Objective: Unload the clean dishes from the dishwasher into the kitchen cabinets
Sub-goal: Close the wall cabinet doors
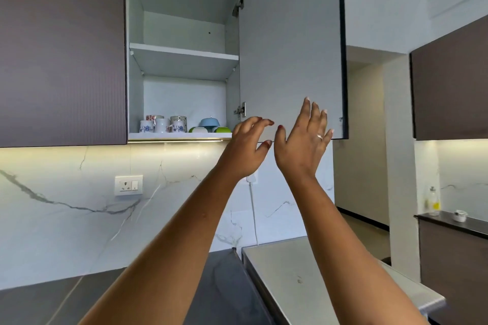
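Note:
An upper wall cabinet (182,53) stands with its grey door (290,47) swung out to the right. On its bottom shelf sit white floral mugs (162,124), a blue lidded dish (209,122) and green bowls (208,129). The upper shelf is bare. My left hand (245,148) is raised just right of the shelf's front edge, its fingers loosely curled and holding nothing. My right hand (303,140) is raised in front of the door's lower part, fingers straight and spread, a ring on one finger. Whether it touches the door cannot be told.
Closed dark cabinet fronts flank the open one at the left (60,47) and far right (451,87). Below are a marble backsplash with a wall socket (128,185), a dark countertop (79,298) and a grey appliance top (303,272). A bottle (433,200) stands on the right counter.

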